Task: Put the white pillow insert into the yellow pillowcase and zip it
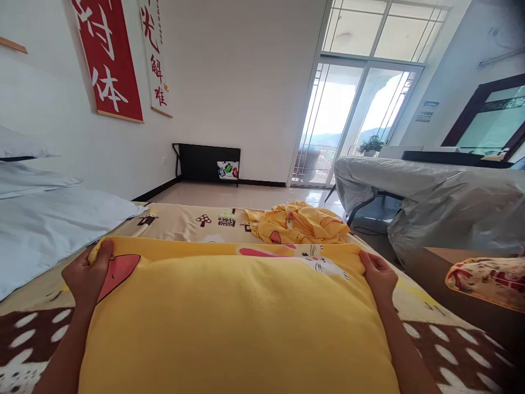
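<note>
Evenly, the pillow (238, 323) (long axis lying crosswise) is being clasped at its far corners by the left grip (87, 273) and right grip (379, 275).

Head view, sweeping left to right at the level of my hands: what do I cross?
white bedding → left hand → yellow pillow → right hand → floral cushion

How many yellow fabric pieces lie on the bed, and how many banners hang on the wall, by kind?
yellow rabbit-print pillow, gripped by left hand and right hand: 1
crumpled yellow printed cloth: 1
red wall banner: 1
white wall banner: 1
Total: 4
</note>
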The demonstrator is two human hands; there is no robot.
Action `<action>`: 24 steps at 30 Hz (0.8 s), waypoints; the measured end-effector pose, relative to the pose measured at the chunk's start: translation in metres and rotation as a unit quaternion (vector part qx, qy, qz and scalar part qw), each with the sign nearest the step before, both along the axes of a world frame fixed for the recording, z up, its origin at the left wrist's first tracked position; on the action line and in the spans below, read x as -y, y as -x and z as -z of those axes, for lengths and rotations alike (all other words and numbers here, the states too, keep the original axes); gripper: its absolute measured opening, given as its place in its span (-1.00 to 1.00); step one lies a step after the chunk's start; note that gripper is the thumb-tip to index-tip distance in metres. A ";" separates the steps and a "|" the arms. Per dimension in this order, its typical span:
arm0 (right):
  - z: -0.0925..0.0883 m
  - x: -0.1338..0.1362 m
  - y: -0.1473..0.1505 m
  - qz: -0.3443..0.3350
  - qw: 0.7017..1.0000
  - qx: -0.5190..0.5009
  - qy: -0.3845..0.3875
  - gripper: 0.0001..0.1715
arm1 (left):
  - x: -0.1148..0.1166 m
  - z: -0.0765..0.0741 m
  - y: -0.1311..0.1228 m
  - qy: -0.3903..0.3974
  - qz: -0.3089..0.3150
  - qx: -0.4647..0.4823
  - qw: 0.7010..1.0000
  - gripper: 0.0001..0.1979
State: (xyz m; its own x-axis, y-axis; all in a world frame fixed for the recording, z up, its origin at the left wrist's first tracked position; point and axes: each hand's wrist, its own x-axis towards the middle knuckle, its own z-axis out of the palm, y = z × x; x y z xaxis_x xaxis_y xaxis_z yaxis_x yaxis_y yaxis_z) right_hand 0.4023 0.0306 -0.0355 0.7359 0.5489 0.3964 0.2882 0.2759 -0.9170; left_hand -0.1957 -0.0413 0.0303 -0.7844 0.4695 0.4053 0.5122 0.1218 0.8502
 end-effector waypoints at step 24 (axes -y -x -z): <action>-0.066 0.063 0.117 -0.394 0.768 0.440 0.249 -0.32 | 0.015 -0.014 -0.105 0.242 0.501 -0.237 0.796 -0.42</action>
